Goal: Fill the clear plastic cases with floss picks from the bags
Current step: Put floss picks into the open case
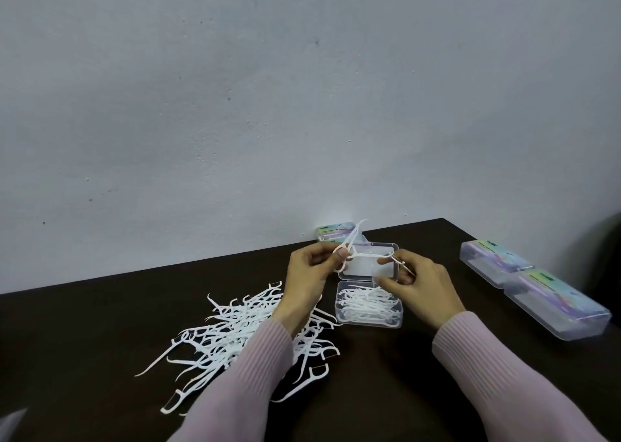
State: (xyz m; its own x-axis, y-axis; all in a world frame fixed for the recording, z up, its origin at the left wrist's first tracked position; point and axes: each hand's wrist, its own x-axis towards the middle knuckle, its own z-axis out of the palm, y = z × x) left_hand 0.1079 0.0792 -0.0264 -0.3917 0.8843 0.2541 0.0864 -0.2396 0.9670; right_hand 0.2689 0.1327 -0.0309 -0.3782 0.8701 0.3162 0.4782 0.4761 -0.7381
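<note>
Where the dark table point(100, 324) comes nearest the camera, two pink ribbed sleeves point(255, 367) reach in from the bottom edge, and a pale blurred object point(11, 423) that cannot be identified sits at the near-left corner. Just beyond, a loose heap of white floss picks point(235, 327) is spread across the left-centre of the table, partly hidden under the left forearm. To the right of the heap, touching its edge, stands an open clear case point(369, 304) whose tray already holds a layer of picks, its hinged lid point(368, 262) tilted up on the far side. The left hand point(311, 273) hovers above the gap between heap and case, its thumb and fingers pinching a small bundle of picks point(349, 243) whose pointed ends stick up and away toward the wall. The right hand point(420, 282) is raised over the right end of the case, its fingers curled and pinching a single pick point(401, 264) close by the lid's right edge. Well to the right lie two closed cases with coloured labels point(537, 290), end to end and running diagonally. Another labelled case point(331, 233) rests against the grey wall point(302, 89), behind the lid.
</note>
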